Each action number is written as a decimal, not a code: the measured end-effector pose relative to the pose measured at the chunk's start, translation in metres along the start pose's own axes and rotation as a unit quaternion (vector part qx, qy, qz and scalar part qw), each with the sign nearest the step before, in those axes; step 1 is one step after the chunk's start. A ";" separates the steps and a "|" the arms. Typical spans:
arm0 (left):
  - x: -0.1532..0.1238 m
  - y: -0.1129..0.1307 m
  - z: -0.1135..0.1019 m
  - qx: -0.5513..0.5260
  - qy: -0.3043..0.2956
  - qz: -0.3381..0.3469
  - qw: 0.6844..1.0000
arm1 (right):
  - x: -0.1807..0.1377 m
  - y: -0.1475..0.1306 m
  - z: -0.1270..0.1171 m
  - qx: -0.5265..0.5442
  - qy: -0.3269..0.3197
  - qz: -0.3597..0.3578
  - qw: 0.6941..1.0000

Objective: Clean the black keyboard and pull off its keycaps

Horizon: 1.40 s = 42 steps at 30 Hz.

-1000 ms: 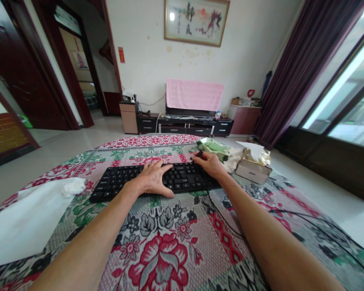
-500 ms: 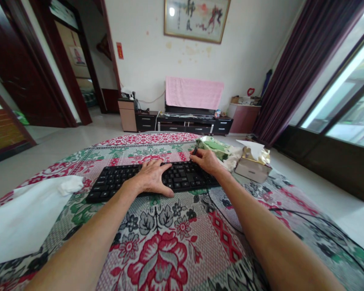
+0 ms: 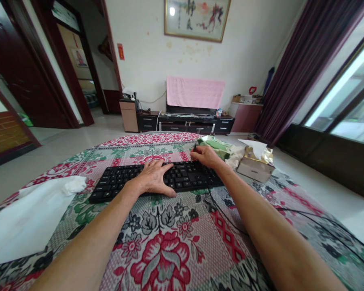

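A black keyboard lies on the patterned tablecloth, its keys facing up. My left hand spans its middle, fingers over the far edge and thumb along the near edge, holding it. At the keyboard's far edge, right of centre, my right hand is closed in a pinch around a small dark stick-like tool, whose top end pokes up above the fingers. The tool's lower end is too small to make out. A thin black cable runs over the cloth by my right forearm.
A tissue box and a green-and-white soft pack stand just right of my right hand. White cloth or paper with a crumpled wad lies at left. The round table's far edge faces a low TV cabinet.
The whole view has shifted slightly to the right. Both hands keep nearly the same places on the keyboard, and the right hand's pinch on the dark tool looks almost unchanged.
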State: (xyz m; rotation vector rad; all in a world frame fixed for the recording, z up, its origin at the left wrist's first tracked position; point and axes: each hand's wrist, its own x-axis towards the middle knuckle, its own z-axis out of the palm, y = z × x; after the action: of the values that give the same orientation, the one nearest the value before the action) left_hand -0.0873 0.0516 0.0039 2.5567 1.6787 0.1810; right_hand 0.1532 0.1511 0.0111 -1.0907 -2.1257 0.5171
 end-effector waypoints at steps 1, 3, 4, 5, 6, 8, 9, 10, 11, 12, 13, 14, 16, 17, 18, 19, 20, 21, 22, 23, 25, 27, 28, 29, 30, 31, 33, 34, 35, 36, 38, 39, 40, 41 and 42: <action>0.000 0.000 0.000 0.003 -0.001 0.000 1.000 | 0.002 0.002 0.001 0.007 -0.002 0.011 1.000; 0.000 0.000 0.000 0.009 -0.003 -0.001 1.000 | 0.005 0.004 0.001 0.019 -0.005 0.038 0.999; 0.000 0.000 0.000 0.011 -0.003 -0.001 1.000 | 0.006 0.005 0.001 0.028 -0.006 0.050 0.998; 0.000 0.000 0.000 0.012 -0.003 -0.001 1.000 | 0.006 0.005 0.001 0.040 -0.005 0.061 0.997; 0.000 0.000 0.000 0.012 -0.002 -0.001 1.000 | 0.006 0.004 0.001 0.054 -0.003 0.071 0.996; 0.000 0.000 0.001 0.010 0.000 0.000 1.000 | 0.005 0.005 0.001 0.093 0.009 0.096 0.991; 0.000 0.000 0.001 0.009 0.002 0.001 1.000 | 0.005 0.005 0.002 0.115 0.021 0.110 0.987; 0.000 0.000 0.001 0.009 0.003 0.001 1.000 | 0.005 0.005 0.003 0.134 0.037 0.124 0.982; 0.000 0.000 0.001 0.009 0.004 0.001 1.000 | 0.005 0.006 0.004 0.147 0.056 0.138 0.978; -0.001 0.001 0.001 0.009 0.004 0.000 1.000 | 0.007 0.007 0.006 0.152 0.076 0.150 0.974; -0.001 0.001 0.001 0.008 0.004 0.000 1.000 | 0.009 0.008 0.008 0.147 0.096 0.158 0.972; -0.001 0.001 0.001 0.008 0.004 -0.001 1.000 | 0.011 0.009 0.011 0.133 0.114 0.162 0.971; -0.001 0.001 0.001 0.008 0.003 -0.002 1.000 | 0.016 0.011 0.016 0.075 0.140 0.154 0.975; -0.001 0.001 0.001 0.008 0.004 -0.002 1.000 | 0.019 0.013 0.018 0.037 0.151 0.144 0.977; -0.001 0.001 0.001 0.009 0.005 -0.001 1.000 | 0.021 0.014 0.020 -0.005 0.160 0.132 0.978; -0.001 0.001 0.001 0.010 0.006 -0.001 1.000 | 0.023 0.014 0.022 -0.044 0.168 0.121 0.977; -0.001 0.001 0.001 0.011 0.006 0.001 1.000 | 0.024 0.015 0.024 -0.077 0.173 0.111 0.976; 0.000 0.001 0.002 0.012 0.007 0.002 1.000 | 0.024 0.016 0.025 -0.101 0.176 0.104 0.974; 0.000 0.001 0.002 0.013 0.007 0.003 1.000 | 0.024 0.016 0.026 -0.118 0.178 0.099 0.972; 0.000 0.001 0.002 0.013 0.007 0.003 1.000 | 0.024 0.017 0.027 -0.128 0.175 0.095 0.972; 0.000 0.001 0.002 0.014 0.006 0.003 1.000 | 0.023 0.017 0.028 -0.137 0.162 0.087 0.973; 0.000 0.001 0.002 0.014 0.005 0.003 1.000 | 0.022 0.016 0.028 -0.140 0.151 0.083 0.975; 0.000 0.001 0.002 0.014 0.005 0.003 1.000 | 0.022 0.016 0.029 -0.142 0.147 0.082 0.976; 0.000 0.001 0.002 0.013 0.004 0.002 1.000 | 0.023 0.016 0.029 -0.142 0.145 0.081 0.976; 0.000 0.001 0.002 0.013 0.004 0.001 1.000 | 0.023 0.016 0.029 -0.141 0.145 0.080 0.976; 0.000 0.001 0.002 0.012 0.003 0.000 1.000 | 0.023 0.017 0.029 -0.135 0.146 0.079 0.977; 0.000 0.001 0.002 0.011 0.003 -0.001 1.000 | 0.024 0.018 0.028 -0.109 0.152 0.078 0.979; 0.000 0.001 0.002 0.010 0.002 -0.001 1.000 | 0.024 0.018 0.027 -0.091 0.156 0.080 0.980; 0.000 0.001 0.002 0.009 0.002 -0.002 1.000 | 0.024 0.017 0.025 -0.071 0.159 0.081 0.981; 0.000 0.001 0.002 0.009 0.002 -0.002 1.000 | 0.023 0.016 0.023 -0.049 0.158 0.079 0.983; 0.000 0.001 0.002 0.008 0.002 -0.002 1.000 | 0.019 0.010 0.017 -0.001 0.139 0.068 0.988; 0.000 0.001 0.002 0.008 0.002 -0.002 1.000 | 0.016 0.006 0.014 0.026 0.121 0.060 0.990; 0.000 0.001 0.002 0.008 0.002 -0.004 1.000 | 0.012 0.001 0.011 0.055 0.099 0.052 0.992; 0.000 0.001 0.002 0.007 0.002 -0.005 1.000 | 0.008 -0.003 0.009 0.080 0.078 0.046 0.993; 0.000 0.001 0.002 0.005 0.001 -0.007 1.000 | 0.004 -0.008 0.008 0.095 0.061 0.041 0.993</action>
State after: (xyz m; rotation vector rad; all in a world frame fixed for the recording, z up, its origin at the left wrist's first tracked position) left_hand -0.0863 0.0510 0.0022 2.5527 1.7017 0.1737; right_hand 0.1416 0.1492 0.0123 -1.0759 -1.8910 0.6596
